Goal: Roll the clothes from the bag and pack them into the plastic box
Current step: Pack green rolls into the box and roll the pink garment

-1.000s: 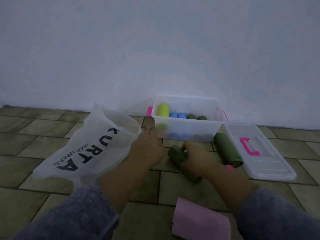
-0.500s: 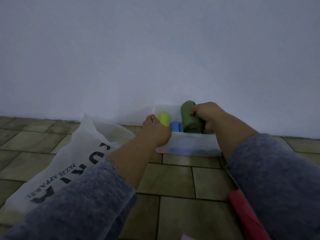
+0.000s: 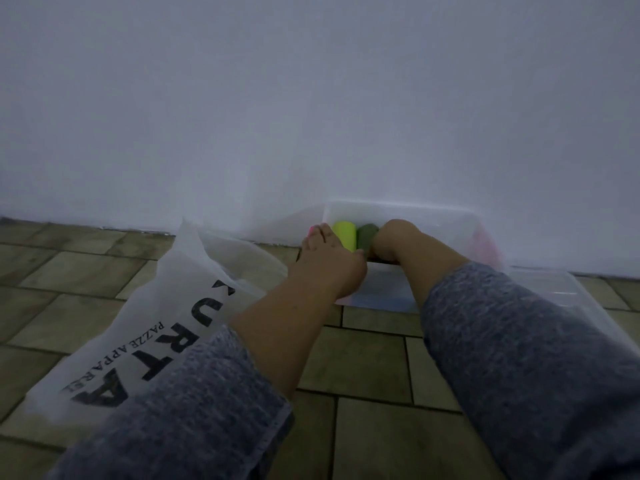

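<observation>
Tiled floor [image 3: 374, 358] by wall: left hand [image 3: 325, 268] flat on box [image 3: 398, 207] rim. Right hand [image 3: 393, 239] hides its grip on green roll [image 3: 366, 235]. Forcing it in could unroll it.

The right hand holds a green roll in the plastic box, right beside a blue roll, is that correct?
Not quite: the head view shows the right hand holding the green roll in the plastic box beside a yellow roll, not a blue one.

The tiled floor [image 3: 374, 362] before me carries the white bag [image 3: 173, 306] on my left. The clear plastic box [image 3: 384, 289] sits against the wall [image 3: 311, 116], its lid [image 3: 550, 285] lying just beside it on my right
</observation>
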